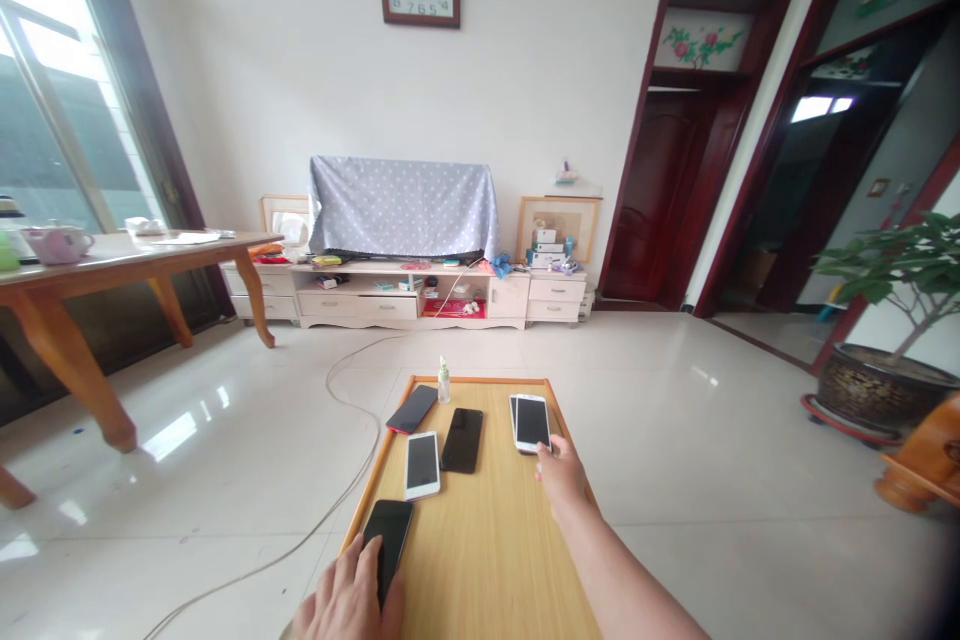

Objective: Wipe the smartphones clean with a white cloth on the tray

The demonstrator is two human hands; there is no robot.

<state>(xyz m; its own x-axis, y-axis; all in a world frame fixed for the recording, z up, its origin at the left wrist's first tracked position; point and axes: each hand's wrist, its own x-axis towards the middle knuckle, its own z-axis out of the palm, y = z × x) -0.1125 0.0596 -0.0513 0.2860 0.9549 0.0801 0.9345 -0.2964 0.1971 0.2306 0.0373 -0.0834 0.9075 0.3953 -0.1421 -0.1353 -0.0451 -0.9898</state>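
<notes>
On a small wooden table (495, 540), my right hand (561, 475) pinches the lower right corner of a white smartphone (532, 422). That phone lies over at least one other phone, whose edge shows at its left. At the near left, my left hand (352, 590) has its fingers and thumb around the lower part of a black smartphone (390, 530). Farther up the table lie another white smartphone (422, 465), a black smartphone (463, 440) and a dark smartphone (412, 410) set at a slant. A small clear bottle (444, 384) stands upright by the far edge.
A raised orange rim (480, 380) edges the table. Beyond it, a cable (330, 510) runs over the tiled floor. A cloth-covered TV stand (412, 300) is against the wall, a dining table (150, 255) at the left, and a potted plant (870, 390) at the right.
</notes>
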